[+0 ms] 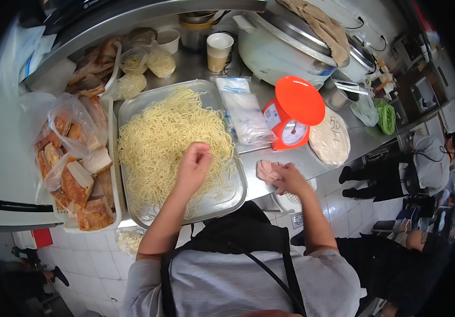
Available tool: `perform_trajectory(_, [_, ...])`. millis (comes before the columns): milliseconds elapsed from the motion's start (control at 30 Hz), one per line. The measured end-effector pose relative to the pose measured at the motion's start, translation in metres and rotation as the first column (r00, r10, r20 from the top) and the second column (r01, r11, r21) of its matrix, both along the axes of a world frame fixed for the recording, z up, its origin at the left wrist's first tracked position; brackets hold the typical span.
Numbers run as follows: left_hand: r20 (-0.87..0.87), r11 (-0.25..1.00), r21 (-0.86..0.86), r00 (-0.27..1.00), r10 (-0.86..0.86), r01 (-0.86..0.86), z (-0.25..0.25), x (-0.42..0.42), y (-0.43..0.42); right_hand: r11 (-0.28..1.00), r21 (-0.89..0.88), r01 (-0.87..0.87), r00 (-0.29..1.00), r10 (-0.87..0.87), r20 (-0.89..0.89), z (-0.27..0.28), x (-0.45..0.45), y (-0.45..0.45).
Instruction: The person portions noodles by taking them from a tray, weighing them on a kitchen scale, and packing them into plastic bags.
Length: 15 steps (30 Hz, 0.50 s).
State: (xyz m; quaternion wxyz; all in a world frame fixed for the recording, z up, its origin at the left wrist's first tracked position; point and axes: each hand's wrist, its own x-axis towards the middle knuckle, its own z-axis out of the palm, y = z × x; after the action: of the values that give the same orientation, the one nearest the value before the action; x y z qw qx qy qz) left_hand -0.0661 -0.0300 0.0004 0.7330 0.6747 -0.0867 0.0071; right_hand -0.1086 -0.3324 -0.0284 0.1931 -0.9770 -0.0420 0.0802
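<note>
Pinching the pink cloth (266, 171) at the counter (251, 165) edge with our right hand (291, 180), we curl our left hand (195, 165) over the noodles (156, 142) in the tray (228, 198) — any held, we cannot tell — where light fingers should spare strands.

Before you is a shiny metal desk (362, 139), with a metal shelf (132, 27) along its far side; around you are a white-tiled floor (85, 259) and pale wall (341, 9).

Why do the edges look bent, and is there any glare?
Head view: probably a wide-angle lens, bowing the metal shelf edge and leaving dark corners; head view again: bright glare on the steel counter between the noodle tray and right hand.
</note>
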Motion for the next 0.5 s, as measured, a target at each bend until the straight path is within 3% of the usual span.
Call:
perform_trajectory(67, [0.017, 0.979, 0.173, 0.994, -0.108, 0.103, 0.005, 0.008, -0.031, 1.0, -0.005, -0.006, 0.976, 0.007, 0.218, -0.041, 0.001, -0.006])
perform_trajectory(133, [0.246, 0.89, 0.455, 0.963, -0.109, -0.016, 0.013, 0.02, -0.057, 0.998, 0.035, -0.053, 0.92, 0.035, 0.391, -0.043, 0.011, -0.007])
perform_trajectory(233, [0.454, 0.698, 0.656, 0.889, -0.063, -0.286, 0.017, 0.041, -0.089, 0.993, -0.118, 0.024, 0.962, 0.009, 0.273, 0.008, 0.034, 0.009])
perform_trajectory(267, [0.509, 0.624, 0.682, 0.86, -0.032, -0.381, 0.015, 0.05, -0.097, 0.999, -0.031, -0.024, 0.935, 0.033, 0.354, 0.016, 0.042, 0.017])
perform_trajectory(333, [0.339, 0.575, 0.775, 0.94, -0.027, -0.263, 0.005, 0.068, -0.105, 0.981, 0.133, -0.142, 0.859, 0.055, 0.509, 0.024, 0.056, 0.035])
perform_trajectory(433, [0.033, 0.599, 0.8, 0.999, 0.017, -0.037, 0.005, 0.083, -0.112, 0.992, 0.119, 0.037, 0.953, -0.071, 0.293, 0.015, 0.083, 0.059])
perform_trajectory(467, [-0.076, 0.625, 0.78, 0.997, 0.033, 0.039, 0.007, 0.083, -0.114, 0.991, 0.136, 0.0, 0.939, -0.047, 0.34, 0.004, 0.091, 0.058])
perform_trajectory(500, [0.025, 0.659, 0.753, 0.999, -0.033, 0.003, 0.003, 0.082, -0.114, 0.988, 0.152, -0.039, 0.921, -0.024, 0.388, -0.009, 0.1, 0.058])
